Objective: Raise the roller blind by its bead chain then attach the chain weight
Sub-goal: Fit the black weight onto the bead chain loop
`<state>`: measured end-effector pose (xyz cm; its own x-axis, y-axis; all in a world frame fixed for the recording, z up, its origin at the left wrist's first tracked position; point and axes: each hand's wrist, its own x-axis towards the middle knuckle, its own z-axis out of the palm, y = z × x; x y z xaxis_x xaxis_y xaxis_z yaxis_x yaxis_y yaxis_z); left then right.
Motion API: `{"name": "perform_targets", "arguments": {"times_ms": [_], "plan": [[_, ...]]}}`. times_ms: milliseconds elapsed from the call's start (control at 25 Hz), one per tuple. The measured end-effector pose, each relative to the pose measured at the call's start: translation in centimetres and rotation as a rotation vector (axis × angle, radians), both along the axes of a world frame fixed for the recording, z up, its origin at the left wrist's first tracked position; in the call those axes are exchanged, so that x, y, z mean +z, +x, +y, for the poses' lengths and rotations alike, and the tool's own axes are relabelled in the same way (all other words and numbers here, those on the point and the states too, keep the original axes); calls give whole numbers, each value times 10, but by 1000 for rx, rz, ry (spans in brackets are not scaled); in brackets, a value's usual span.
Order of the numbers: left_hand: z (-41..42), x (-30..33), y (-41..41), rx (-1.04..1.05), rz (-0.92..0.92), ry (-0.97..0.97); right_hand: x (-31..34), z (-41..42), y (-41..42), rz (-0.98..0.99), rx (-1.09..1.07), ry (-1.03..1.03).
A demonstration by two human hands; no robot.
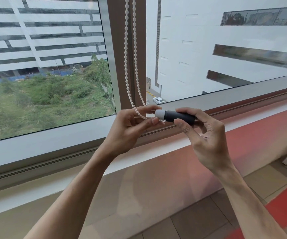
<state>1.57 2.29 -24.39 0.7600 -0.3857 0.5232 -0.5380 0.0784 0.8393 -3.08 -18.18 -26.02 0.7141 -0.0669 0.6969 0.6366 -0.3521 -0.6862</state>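
Window glass is fully exposed, so the blind looks raised; weight-fitting step is on. Left hand (pixel 130 125) pinches the bead chain (pixel 126 54) loop's bottom; right hand (pixel 203 135) grips the chain weight (pixel 175 116), pale cap at the loop. Next, probably: seat beads into the cap.

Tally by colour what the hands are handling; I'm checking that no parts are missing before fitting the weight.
White: 2, the bead chain and the weight's end cap.
Black: 1, the weight body.
Total: 3.
The left hand pinches the chain; the right hand grips the body.
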Motion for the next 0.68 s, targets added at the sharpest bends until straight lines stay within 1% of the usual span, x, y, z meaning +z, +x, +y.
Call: {"name": "perform_targets", "arguments": {"times_ms": [160,280,440,560,680], "plan": [[-2,-1,-1,-15,-39,5,4,-1,-3,-31,39,49],[0,1,-1,5,-27,-22,5,-3,-4,-45,94,97],[-2,5,-3,46,-90,-5,7,-4,-5,-81,154,140],[-5,5,-4,38,-77,-50,8,-4,-5,-114,164,139],[-8,2,-5,12,-19,-102,9,-3,-4,-130,150,130]]}}
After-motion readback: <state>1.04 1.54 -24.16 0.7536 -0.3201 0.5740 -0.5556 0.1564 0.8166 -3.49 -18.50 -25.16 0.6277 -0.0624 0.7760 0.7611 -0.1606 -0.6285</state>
